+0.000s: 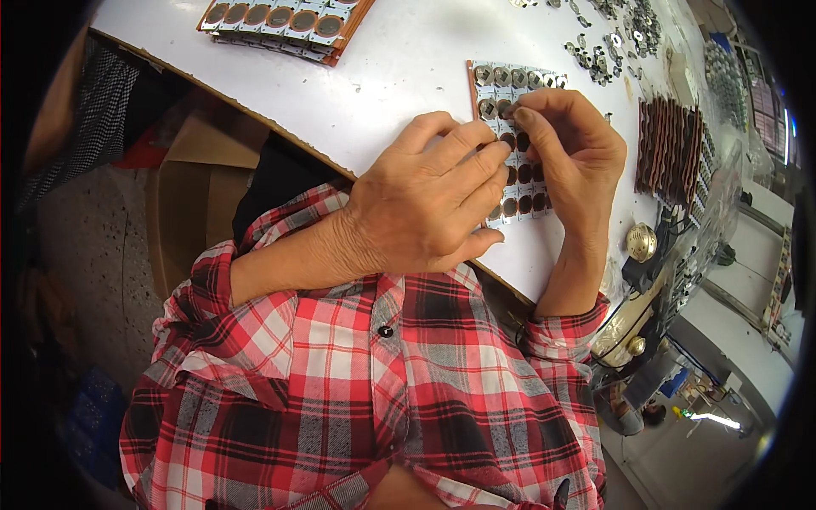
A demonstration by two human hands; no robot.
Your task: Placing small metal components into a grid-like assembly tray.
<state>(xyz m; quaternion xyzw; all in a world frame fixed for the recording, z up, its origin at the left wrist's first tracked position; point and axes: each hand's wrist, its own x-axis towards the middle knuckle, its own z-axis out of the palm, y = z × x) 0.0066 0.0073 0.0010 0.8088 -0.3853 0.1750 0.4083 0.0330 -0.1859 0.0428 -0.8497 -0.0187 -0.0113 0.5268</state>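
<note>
A panel of small circuit boards (525,206) lies on the white table in front of me. Its lower rows show round dark brown pads, while silver metal pieces (501,76) sit on the pads of the top row and part of the row below. My left hand (433,195) rests across the panel's left side, palm down, fingers stretched out and thumb apart. Over the second row my right hand (578,153) pinches a small metal piece (509,111) between thumb and forefinger. The hands cover part of the middle rows.
Loose small metal pieces (633,38) are scattered at the far right of the table (382,68). Another stack of panels (276,21) lies far left. On the right stand brown-edged panels (667,149) in a row, near a round gold-coloured object (641,242) and cables.
</note>
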